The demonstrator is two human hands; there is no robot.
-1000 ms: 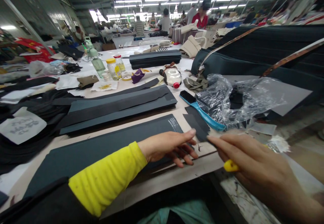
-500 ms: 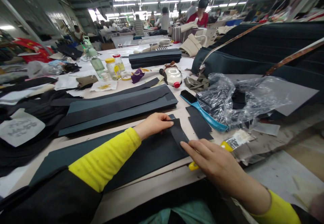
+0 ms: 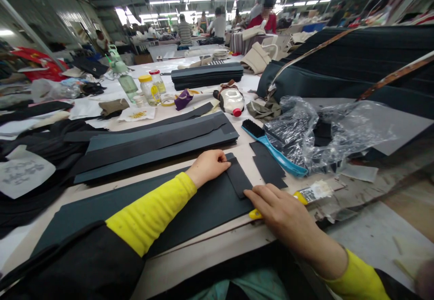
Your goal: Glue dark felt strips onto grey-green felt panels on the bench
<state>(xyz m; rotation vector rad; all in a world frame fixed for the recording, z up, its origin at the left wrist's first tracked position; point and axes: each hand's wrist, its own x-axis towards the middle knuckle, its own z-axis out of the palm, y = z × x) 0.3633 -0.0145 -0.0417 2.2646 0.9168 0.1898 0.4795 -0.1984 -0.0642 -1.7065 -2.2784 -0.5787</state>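
Foam-like sheet (image 3: 210,205) under both hands (image 3: 207,168) (image 3: 285,214)

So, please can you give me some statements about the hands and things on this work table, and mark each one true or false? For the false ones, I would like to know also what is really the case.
1. The left hand rests on a dark sheet. True.
2. The bristles of the blue-handled brush are inside the clear plastic bag. False: they lie outside the bag.
3. The right hand holds a pair of scissors. False: it holds no scissors, and a yellow piece shows under it.
4. A small dark strip lies on top of the dark sheet. True.
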